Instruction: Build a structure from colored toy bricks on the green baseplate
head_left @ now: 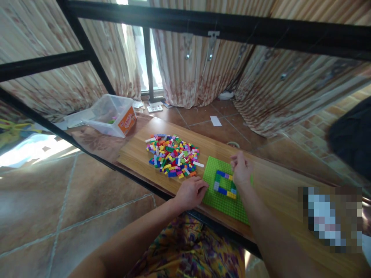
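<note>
Wooden tabletop (133, 148): right hand (242, 170), two o'clock from toy-brick ring (222, 191), could bump it loose; can't tell what fingers (234, 159) hold.

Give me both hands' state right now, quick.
Left hand: curled beside the green board; whether it holds anything cannot be told.
Right hand: curled over the board; whether it holds anything cannot be told.

"Left hand (191, 193)?"
"Lower of the two, fingers curled inward; left forearm (139, 233) bare, slanting up from lower left."
"Right hand (242, 170)?"
"Farther forward, fingers bent, tips unclear; right forearm (265, 224) bare, extended."
</note>
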Available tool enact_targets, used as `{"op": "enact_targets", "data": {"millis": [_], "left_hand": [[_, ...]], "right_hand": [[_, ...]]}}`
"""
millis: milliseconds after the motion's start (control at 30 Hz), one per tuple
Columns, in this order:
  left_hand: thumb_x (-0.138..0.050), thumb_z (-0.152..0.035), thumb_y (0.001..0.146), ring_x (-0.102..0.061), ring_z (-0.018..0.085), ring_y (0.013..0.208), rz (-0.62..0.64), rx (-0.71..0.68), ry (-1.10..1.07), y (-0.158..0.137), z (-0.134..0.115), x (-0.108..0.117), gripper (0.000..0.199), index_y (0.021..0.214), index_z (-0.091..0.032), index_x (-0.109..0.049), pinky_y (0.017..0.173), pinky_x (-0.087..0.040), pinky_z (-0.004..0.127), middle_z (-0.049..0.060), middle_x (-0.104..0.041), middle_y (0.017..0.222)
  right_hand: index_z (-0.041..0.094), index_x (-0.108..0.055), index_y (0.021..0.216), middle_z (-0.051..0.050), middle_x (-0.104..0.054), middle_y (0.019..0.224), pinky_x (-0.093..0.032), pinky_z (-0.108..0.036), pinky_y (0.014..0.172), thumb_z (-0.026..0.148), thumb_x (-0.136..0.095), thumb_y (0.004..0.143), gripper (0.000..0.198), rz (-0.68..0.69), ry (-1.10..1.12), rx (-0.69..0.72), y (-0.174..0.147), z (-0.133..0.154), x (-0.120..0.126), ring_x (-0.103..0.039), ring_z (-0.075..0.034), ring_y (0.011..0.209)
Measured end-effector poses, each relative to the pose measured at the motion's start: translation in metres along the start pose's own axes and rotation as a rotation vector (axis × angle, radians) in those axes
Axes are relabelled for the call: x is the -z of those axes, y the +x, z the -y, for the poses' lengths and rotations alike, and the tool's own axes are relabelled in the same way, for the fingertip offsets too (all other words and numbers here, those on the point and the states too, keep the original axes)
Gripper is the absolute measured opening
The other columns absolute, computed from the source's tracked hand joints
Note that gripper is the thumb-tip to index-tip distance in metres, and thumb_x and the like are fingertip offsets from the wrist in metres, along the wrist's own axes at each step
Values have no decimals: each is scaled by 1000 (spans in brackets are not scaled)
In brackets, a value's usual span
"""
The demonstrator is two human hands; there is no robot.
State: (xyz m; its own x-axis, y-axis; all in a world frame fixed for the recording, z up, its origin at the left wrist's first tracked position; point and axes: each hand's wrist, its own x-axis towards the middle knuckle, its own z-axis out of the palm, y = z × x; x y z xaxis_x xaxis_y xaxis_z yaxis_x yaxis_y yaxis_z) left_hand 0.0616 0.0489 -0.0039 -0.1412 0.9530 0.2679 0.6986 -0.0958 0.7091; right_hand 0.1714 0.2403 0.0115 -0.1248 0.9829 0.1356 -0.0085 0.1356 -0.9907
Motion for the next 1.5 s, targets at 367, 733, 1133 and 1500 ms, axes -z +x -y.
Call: {"op": "enact_targets", "data": {"millis": [367, 733, 1133, 1500], "left_hand": [[-47, -20, 93, -57, 16, 78, 35, -6, 36, 0, -1, -1, 20, 88, -18, -66, 70, -43, 25, 4, -61, 79], [-49, -17, 91, -57, 15, 79, 19, -29, 73, -2, -3, 0, 17, 88, -18, -66, 68, -42, 25, 3, -60, 80], [-49, -16, 90, -57, 16, 80, 31, -23, 88, -2, -2, -2, 16, 84, -18, -64, 70, -43, 25, 3, -59, 80], [-50, -17, 90, -59, 17, 86, 41, -4, 94, -1, -5, 0, 13, 91, -18, -63, 76, -47, 27, 4, -61, 88]], "right_hand": [[19, -58, 66, 2, -51, 53, -34, -27, 52, 66, -43, 85, 53, 166, -290, 173, -14, 3, -42, -46, -11, 51], [20, -57, 66, 5, -43, 47, -30, -26, 47, 70, -38, 84, 57, 152, -228, 121, -1, 14, -47, -39, -11, 44], [17, -59, 62, 3, -51, 49, -34, -26, 50, 68, -55, 74, 53, 144, -160, 41, -29, -7, -58, -44, -11, 49], [20, -53, 66, 9, -37, 45, -17, -22, 38, 60, -54, 80, 42, -60, 82, 25, -9, 50, -12, -27, -7, 38]]}}
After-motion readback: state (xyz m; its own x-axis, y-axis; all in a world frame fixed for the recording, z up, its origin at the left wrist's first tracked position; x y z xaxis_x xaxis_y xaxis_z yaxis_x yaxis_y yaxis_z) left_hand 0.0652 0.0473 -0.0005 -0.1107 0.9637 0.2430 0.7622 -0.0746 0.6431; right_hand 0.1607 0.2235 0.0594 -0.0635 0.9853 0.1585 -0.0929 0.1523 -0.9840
